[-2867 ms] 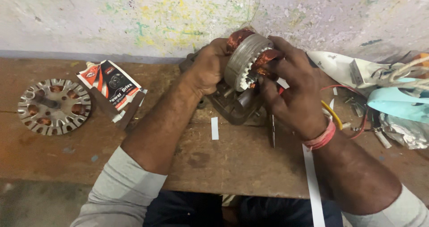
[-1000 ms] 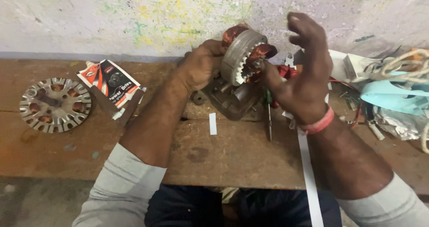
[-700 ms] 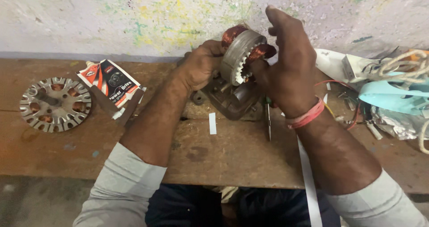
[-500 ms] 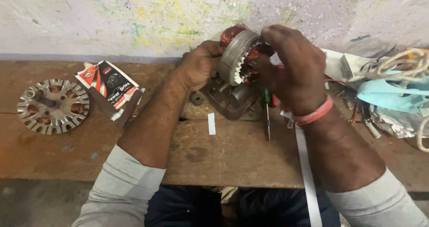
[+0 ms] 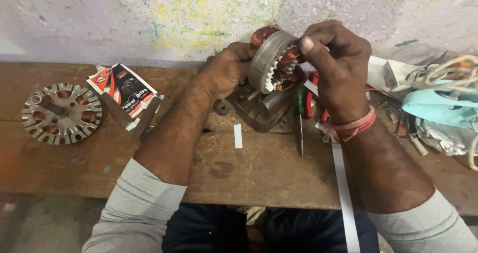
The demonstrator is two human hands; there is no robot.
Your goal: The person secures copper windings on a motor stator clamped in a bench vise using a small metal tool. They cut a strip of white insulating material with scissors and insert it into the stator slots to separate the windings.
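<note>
A round metal motor stator (image 5: 271, 59) with copper windings is held up on edge above a wooden bench (image 5: 259, 168). My left hand (image 5: 226, 68) grips its left side from behind. My right hand (image 5: 336, 59) is curled against its toothed right face, fingertips pinched at the copper coils; what they pinch is too small to tell. A red band circles my right wrist. Under the stator sits a dark metal fixture (image 5: 259, 108) on the bench.
A flat round slotted metal plate (image 5: 62, 112) lies at the bench's far left. A red and black packet (image 5: 124, 91) rests beside it. A screwdriver (image 5: 300, 118), white paper strips (image 5: 238, 136) and a heap of cords and bags (image 5: 438, 108) lie to the right.
My right hand, lifted open beside the stator a second ago, has come down and closed its fingers on the stator's toothed face. My left hand has kept its grip.
</note>
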